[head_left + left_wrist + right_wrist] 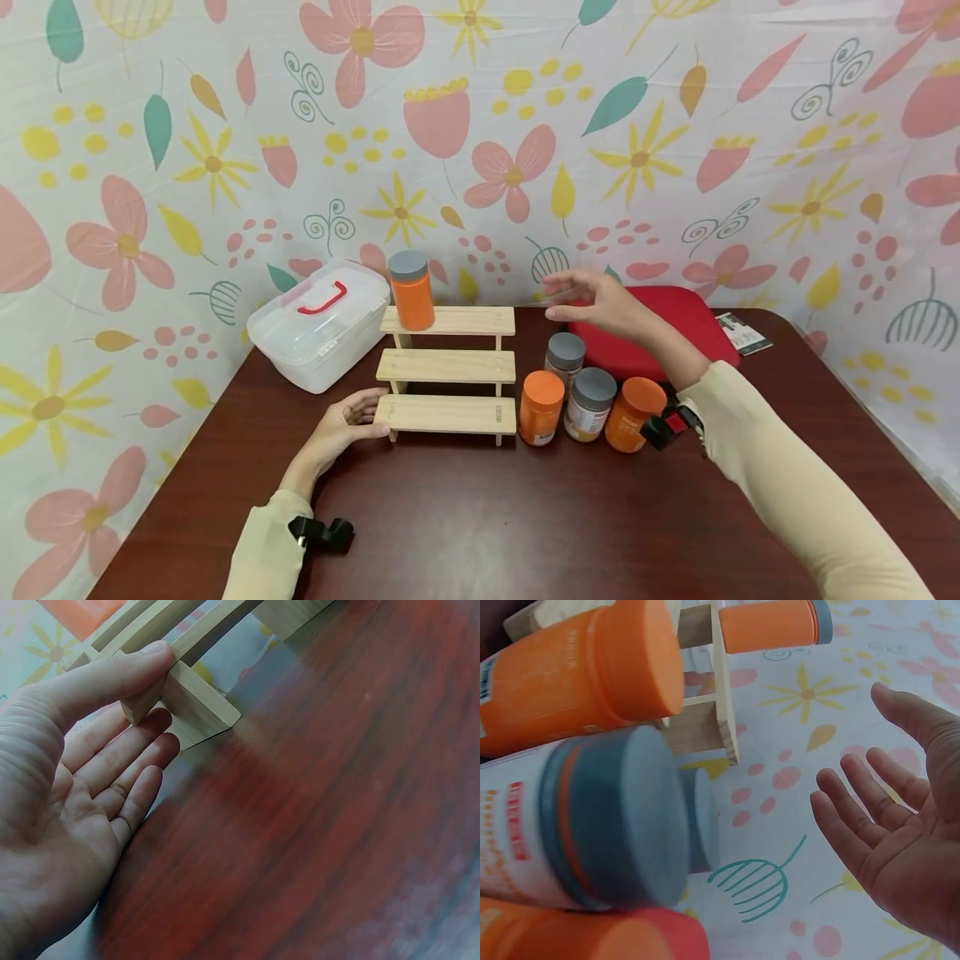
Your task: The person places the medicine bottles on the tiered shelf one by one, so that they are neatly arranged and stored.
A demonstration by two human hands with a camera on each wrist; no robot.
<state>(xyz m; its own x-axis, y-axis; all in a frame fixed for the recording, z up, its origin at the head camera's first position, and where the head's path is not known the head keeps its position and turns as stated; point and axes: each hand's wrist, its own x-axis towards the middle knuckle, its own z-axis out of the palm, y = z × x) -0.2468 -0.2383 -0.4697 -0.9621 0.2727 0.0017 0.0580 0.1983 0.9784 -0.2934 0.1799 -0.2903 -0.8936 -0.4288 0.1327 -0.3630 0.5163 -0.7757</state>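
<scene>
left hand [341, 429] round end of rack [446, 365], right hand [600, 302] loose, leaflet [742, 336] head-view only

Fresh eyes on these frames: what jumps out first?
Probably the orange jar with the grey lid, standing alone at the left end of the top step of the wooden rack. Next, the four clustered jars on the table just right of the rack, with a bright red item behind them. The flower-print backdrop filling the rear also competes for attention.
</scene>
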